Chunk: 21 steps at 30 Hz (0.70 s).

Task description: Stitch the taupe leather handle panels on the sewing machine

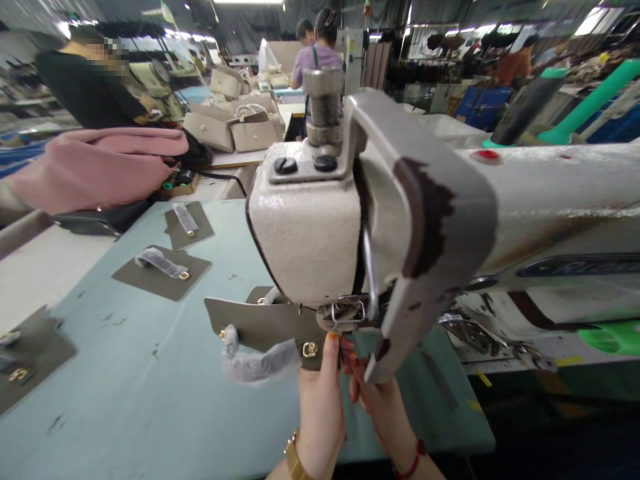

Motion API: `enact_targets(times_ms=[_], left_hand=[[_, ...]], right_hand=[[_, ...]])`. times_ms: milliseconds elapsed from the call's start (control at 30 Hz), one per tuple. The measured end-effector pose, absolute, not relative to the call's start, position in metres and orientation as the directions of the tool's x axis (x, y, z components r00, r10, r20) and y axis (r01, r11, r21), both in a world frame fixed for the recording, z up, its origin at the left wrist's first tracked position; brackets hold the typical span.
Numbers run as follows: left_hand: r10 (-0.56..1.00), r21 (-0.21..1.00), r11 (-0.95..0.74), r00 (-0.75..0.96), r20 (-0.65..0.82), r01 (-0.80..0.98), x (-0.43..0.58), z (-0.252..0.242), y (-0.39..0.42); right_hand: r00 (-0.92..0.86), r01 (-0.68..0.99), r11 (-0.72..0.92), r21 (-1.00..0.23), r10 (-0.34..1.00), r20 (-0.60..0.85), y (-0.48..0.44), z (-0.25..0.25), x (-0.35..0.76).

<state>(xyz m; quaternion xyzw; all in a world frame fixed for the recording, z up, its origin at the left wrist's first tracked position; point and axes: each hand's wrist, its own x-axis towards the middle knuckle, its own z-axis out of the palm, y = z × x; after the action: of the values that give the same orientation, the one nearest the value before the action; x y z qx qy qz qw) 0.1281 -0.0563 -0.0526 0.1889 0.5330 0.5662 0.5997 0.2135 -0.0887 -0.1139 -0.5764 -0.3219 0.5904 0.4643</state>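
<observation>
A grey-brown leather panel (255,323) with a plastic-wrapped strap (253,365) and a gold buckle (309,349) sits under the head of a cream sewing machine (305,227). My left hand (320,400) pinches the panel's near edge beside the buckle, thumb up against it. My right hand (385,407) is closed just right of it, below the machine's grey lever (425,253), fingers pressed on the same piece near the presser foot (345,312).
More leather panels with wrapped straps (163,267) (187,223) (25,353) lie on the pale green table (150,387). A pink bag (95,167) and beige handbags (235,127) sit at the back. Other people work beyond.
</observation>
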Motion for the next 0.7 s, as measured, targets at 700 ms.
enact_targets(times_ms=[700], left_hand=[[0.995,0.963,-0.101,0.011,0.101,0.249,0.002,0.022,-0.022]], right_hand=[[0.241,0.282,-0.244,-0.928,0.954,-0.178,-0.11,-0.103,0.276]])
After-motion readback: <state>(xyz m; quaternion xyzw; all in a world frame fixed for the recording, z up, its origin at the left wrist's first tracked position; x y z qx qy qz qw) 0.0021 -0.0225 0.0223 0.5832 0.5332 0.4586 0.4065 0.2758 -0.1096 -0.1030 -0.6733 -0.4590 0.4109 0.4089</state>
